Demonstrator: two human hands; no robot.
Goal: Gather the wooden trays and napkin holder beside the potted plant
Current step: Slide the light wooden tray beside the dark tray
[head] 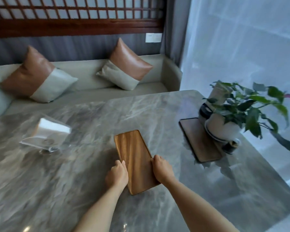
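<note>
Wooden tray (134, 158) is pinched at mid-table (157, 111) by its long edges, left hand (117, 175) and right hand (161, 169) each in a closed grip, probably so it's carried level toward the potted plant (238, 114), where another tray (199, 139) is already parked. Napkin holder (49, 133) is left far off.

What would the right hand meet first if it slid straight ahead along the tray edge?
Probably nothing close: the right hand points up the wooden tray toward bare marble table; the potted plant sits off right.
</note>
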